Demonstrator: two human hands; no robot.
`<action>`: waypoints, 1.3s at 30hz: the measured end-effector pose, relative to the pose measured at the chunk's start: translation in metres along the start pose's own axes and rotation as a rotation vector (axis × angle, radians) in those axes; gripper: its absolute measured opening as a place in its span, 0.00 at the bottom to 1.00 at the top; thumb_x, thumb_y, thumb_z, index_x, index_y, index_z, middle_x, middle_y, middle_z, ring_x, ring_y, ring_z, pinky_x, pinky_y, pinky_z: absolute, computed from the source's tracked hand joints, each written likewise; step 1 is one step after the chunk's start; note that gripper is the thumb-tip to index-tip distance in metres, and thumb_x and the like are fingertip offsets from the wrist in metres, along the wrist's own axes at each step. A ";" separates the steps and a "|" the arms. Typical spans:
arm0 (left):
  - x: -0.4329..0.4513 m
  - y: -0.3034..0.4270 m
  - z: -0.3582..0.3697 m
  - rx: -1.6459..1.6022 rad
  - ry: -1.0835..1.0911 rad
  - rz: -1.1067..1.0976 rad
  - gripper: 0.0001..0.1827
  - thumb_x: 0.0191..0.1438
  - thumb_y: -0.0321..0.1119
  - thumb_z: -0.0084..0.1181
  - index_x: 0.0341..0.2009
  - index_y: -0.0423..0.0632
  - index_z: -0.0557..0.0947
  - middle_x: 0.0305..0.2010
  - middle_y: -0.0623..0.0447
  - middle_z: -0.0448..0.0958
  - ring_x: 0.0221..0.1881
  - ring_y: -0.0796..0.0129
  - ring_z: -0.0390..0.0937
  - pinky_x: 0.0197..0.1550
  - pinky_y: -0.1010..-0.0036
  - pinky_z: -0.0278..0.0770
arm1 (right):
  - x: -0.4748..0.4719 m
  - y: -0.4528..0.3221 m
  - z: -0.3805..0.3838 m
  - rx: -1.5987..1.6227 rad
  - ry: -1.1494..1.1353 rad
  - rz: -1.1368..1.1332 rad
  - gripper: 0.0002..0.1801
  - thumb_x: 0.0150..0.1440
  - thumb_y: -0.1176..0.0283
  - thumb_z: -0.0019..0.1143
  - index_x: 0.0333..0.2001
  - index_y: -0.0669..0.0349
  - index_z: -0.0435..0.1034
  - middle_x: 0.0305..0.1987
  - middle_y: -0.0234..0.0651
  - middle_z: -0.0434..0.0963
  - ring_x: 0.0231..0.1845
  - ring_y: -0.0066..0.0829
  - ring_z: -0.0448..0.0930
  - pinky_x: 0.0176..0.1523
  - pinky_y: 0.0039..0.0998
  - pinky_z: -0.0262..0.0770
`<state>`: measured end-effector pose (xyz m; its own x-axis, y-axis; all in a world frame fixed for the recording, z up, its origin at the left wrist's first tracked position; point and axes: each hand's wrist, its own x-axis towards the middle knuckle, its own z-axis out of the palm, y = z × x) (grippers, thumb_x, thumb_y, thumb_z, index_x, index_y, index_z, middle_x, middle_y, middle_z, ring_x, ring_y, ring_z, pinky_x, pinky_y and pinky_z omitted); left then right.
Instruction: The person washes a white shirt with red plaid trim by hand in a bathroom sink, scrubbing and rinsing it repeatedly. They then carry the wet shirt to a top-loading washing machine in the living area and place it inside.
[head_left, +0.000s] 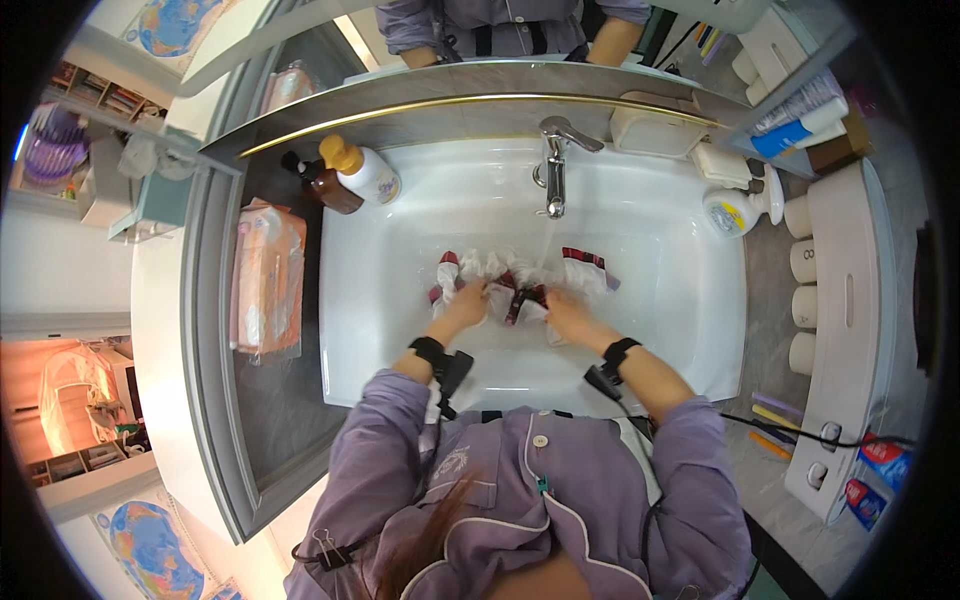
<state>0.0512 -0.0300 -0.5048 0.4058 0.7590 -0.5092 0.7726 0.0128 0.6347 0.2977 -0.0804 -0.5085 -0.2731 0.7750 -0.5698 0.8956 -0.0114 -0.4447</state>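
A white garment with dark red plaid trim (586, 268) lies wet in the white washbasin (660, 315), spread across its middle. My left hand (468, 303) grips the cloth on the left, near a bunched white part with a red end. My right hand (564, 315) is closed on the plaid and white cloth a little right of the middle. Between the hands the fabric is crumpled, and some of it is blurred. Water runs from the chrome faucet (555, 180) just beyond the hands. My fingertips are partly hidden in the cloth.
A white bottle with a yellow pump (369, 176) and a brown pump bottle (334, 191) stand at the basin's back left corner. A white spray bottle (731, 211) is at the right rim. An orange plastic-wrapped pack (271, 281) lies left; white rolls (803, 306) line the right.
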 end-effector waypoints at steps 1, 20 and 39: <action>-0.007 0.005 -0.024 0.085 -0.001 0.039 0.26 0.57 0.43 0.43 0.55 0.38 0.67 0.54 0.34 0.67 0.53 0.46 0.68 0.53 0.60 0.65 | -0.008 -0.002 -0.017 0.158 -0.083 0.029 0.24 0.54 0.64 0.49 0.52 0.64 0.61 0.58 0.52 0.63 0.62 0.51 0.60 0.63 0.43 0.54; -0.256 0.291 -0.315 -0.137 0.386 0.828 0.10 0.51 0.31 0.55 0.38 0.45 0.73 0.34 0.56 0.72 0.36 0.77 0.68 0.42 0.78 0.68 | -0.254 -0.185 -0.350 0.381 0.850 -0.504 0.31 0.52 0.64 0.52 0.58 0.63 0.57 0.46 0.29 0.71 0.45 0.18 0.69 0.46 0.20 0.65; -0.038 0.032 0.014 0.362 0.256 -0.121 0.41 0.42 0.60 0.56 0.60 0.58 0.63 0.66 0.34 0.40 0.67 0.38 0.37 0.55 0.37 0.51 | -0.050 -0.037 -0.009 -0.168 0.382 -0.137 0.31 0.50 0.56 0.55 0.57 0.52 0.61 0.65 0.57 0.46 0.64 0.59 0.51 0.58 0.54 0.56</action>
<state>0.0677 -0.0675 -0.4732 0.2036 0.9030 -0.3784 0.9465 -0.0826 0.3120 0.2817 -0.1130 -0.4569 -0.2725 0.9405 -0.2028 0.9134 0.1867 -0.3617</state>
